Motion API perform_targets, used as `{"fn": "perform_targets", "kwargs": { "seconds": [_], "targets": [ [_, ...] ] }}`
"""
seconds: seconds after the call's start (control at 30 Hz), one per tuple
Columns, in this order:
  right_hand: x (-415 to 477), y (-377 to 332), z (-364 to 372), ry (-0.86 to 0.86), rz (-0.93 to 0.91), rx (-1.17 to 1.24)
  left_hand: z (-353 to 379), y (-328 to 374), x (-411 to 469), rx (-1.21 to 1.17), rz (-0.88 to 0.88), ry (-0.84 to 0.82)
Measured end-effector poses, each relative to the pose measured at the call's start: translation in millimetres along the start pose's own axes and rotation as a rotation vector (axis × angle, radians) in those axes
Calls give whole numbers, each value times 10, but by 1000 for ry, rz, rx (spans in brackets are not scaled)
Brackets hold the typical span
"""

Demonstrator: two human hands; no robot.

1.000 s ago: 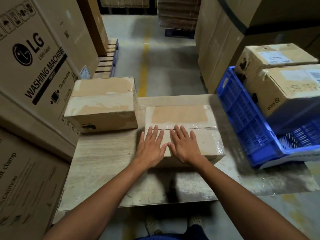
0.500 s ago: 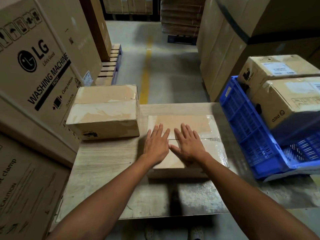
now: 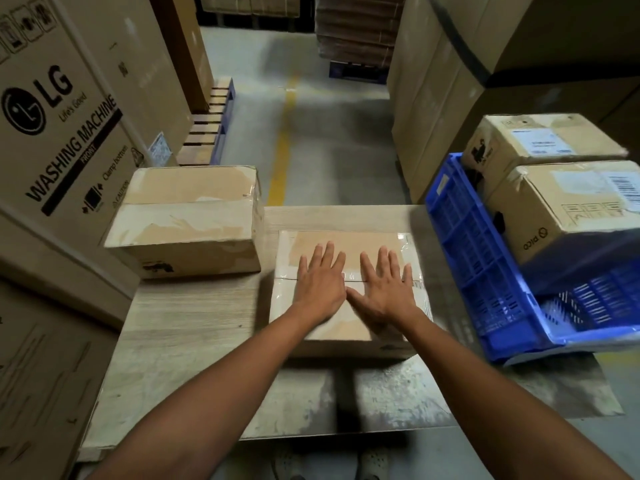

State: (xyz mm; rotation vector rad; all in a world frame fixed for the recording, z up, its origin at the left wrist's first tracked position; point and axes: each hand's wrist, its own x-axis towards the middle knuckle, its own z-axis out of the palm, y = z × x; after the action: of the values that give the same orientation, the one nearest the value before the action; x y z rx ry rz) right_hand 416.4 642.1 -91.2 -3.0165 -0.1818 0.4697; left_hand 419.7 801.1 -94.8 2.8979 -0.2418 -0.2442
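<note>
A taped cardboard box lies flat on a low wooden table, right of centre. My left hand and my right hand rest side by side on its top, palms down, fingers straight and spread, thumbs nearly touching over the tape seam. A second, taller cardboard box stands at the table's far left, a narrow gap away from the first.
A blue plastic crate leans at the right, holding two cardboard boxes. Big washing machine cartons wall the left side, tall cartons the right. A concrete aisle with a yellow line runs ahead. My feet show below the table.
Both hands have slid forward over the box top, from its near half to its middle, and have spread slightly apart. The box has stayed in place.
</note>
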Motion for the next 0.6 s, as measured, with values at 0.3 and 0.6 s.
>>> {"fn": "perform_targets", "kwargs": {
  "seconds": [0.3,0.6],
  "targets": [
    [-369,-132,-5,131,45,56,102,1,-373,10,57,20],
    [-457,-176,152,70,-44,60,147,124,-519,61,-35,18]
  ]
}}
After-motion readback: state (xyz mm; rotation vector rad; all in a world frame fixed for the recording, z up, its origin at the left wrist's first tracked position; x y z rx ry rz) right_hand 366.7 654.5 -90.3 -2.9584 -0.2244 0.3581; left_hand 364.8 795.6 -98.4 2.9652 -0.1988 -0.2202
